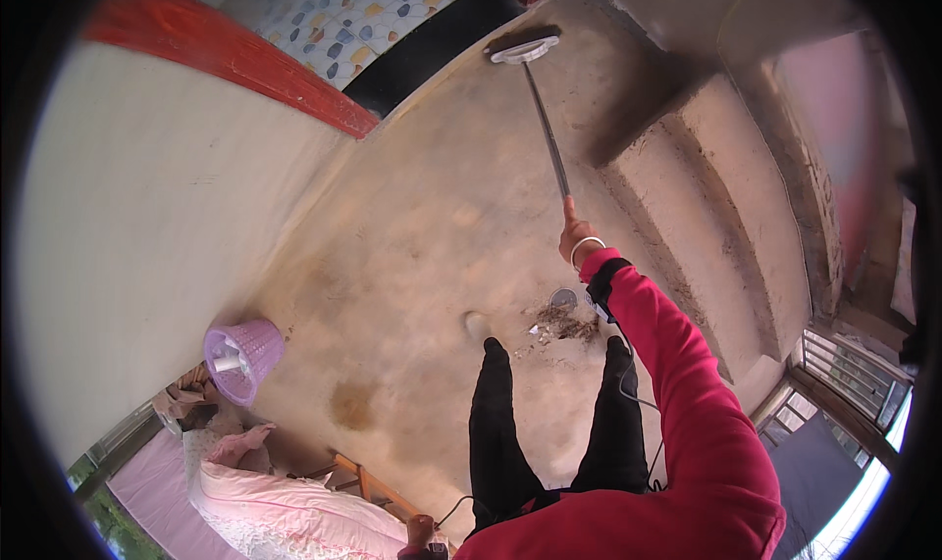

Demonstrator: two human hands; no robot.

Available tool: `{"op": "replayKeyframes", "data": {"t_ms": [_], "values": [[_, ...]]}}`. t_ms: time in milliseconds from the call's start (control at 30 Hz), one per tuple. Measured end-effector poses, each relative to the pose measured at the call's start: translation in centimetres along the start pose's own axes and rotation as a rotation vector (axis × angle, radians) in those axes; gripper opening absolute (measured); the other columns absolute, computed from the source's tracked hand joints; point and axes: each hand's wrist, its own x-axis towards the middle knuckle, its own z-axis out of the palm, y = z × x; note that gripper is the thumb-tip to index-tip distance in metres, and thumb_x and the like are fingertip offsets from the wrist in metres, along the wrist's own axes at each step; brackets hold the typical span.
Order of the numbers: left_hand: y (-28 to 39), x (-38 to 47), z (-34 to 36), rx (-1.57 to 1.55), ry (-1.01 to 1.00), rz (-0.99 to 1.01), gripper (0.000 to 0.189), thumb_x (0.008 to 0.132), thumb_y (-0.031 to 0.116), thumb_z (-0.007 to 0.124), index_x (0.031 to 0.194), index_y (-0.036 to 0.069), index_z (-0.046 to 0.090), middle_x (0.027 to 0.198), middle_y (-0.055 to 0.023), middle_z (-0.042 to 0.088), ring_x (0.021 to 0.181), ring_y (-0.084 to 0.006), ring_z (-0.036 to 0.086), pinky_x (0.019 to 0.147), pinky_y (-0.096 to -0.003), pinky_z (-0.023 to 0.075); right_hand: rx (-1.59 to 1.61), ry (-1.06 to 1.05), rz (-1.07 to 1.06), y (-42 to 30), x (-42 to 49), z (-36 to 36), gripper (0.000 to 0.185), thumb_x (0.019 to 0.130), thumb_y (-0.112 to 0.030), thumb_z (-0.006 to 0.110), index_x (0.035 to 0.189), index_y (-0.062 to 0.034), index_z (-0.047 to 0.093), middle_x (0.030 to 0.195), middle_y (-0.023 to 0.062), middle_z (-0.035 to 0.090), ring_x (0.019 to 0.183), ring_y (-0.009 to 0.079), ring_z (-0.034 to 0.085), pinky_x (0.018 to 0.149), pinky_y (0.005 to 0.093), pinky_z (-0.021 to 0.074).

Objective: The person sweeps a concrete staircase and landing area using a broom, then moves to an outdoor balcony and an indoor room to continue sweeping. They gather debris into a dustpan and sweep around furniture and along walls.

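My right hand (577,238) grips the metal handle (546,122) of a broom, with one finger laid along it. At the far end, the white broom head (525,49) with dark bristles rests on the concrete floor beside a dark doorway sill. My left hand (420,530) is at the bottom edge, curled and partly cut off; whether it holds anything is hard to see. A small pile of brown debris (568,323) with white scraps lies by my feet, against a round grey disc (564,298) on the floor.
Concrete steps (684,214) rise on the right. A purple plastic wastebasket (254,350) stands by the left wall. Pink bedding (294,508) and an orange wooden frame (360,479) are at the lower left. The red door frame (250,52) borders a pebble-patterned floor (360,16).
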Motion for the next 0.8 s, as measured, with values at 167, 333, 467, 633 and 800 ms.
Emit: {"op": "replayKeyframes", "data": {"t_ms": [167, 333, 467, 633, 800], "values": [[7.8, 4.6, -3.6, 0.071, -0.040, 0.126, 0.021, 0.076, 0.011, 0.049, 0.084, -0.007, 0.054, 0.070, -0.0161, 0.061, 0.060, -0.0227, 0.062, 0.055, -0.0307, 0.0524, -0.127, -0.150, -0.272, 7.1, -14.3, 2.2, 0.068, 0.078, -0.010, 0.044, 0.137, -0.0163, 0.010, 0.083, 0.0263, 0.058, 0.079, 0.0416, 0.057, 0.072, 0.0448, 0.0455], [16.5, 4.8, -5.9, -0.094, -0.045, 0.266, 0.018, 0.077, 0.010, 0.048, 0.076, -0.006, 0.056, 0.066, -0.0151, 0.060, 0.056, -0.0214, 0.061, 0.052, -0.0286, 0.0520, 0.254, -0.194, -0.213, 11.2, -24.6, -1.6, 0.060, 0.079, -0.012, 0.046, 0.134, -0.0143, 0.022, 0.087, 0.0256, 0.057, 0.082, 0.0419, 0.055, 0.074, 0.0455, 0.0439], [20.9, 3.7, -6.3, -0.032, -0.039, 0.276, 0.019, 0.077, 0.011, 0.048, 0.075, -0.007, 0.056, 0.066, -0.0154, 0.060, 0.056, -0.0210, 0.061, 0.051, -0.0289, 0.0518, 0.327, 0.040, -0.203, 12.7, -24.9, -5.3, 0.058, 0.080, -0.014, 0.047, 0.133, -0.0152, 0.025, 0.073, 0.0264, 0.057, 0.073, 0.0438, 0.055, 0.067, 0.0472, 0.0439], [23.6, 2.6, -5.2, 0.094, -0.010, 0.182, 0.020, 0.074, 0.013, 0.050, 0.074, -0.006, 0.058, 0.065, -0.0155, 0.062, 0.056, -0.0205, 0.061, 0.053, -0.0301, 0.0516, 0.158, 0.237, -0.074, 15.1, -9.2, -15.1, 0.054, 0.083, -0.016, 0.047, 0.133, -0.0163, 0.026, 0.075, 0.0263, 0.057, 0.075, 0.0427, 0.055, 0.067, 0.0463, 0.0437], [28.1, 1.1, -5.8, 0.305, -0.057, 0.377, 0.021, 0.074, 0.014, 0.049, 0.068, -0.003, 0.060, 0.065, -0.0135, 0.063, 0.055, -0.0184, 0.061, 0.053, -0.0299, 0.0508, -0.018, 0.283, -0.131, 20.0, 5.9, -27.2, 0.046, 0.087, -0.023, 0.043, 0.130, -0.0151, 0.031, 0.087, 0.0239, 0.058, 0.084, 0.0395, 0.056, 0.074, 0.0427, 0.0432]]}}
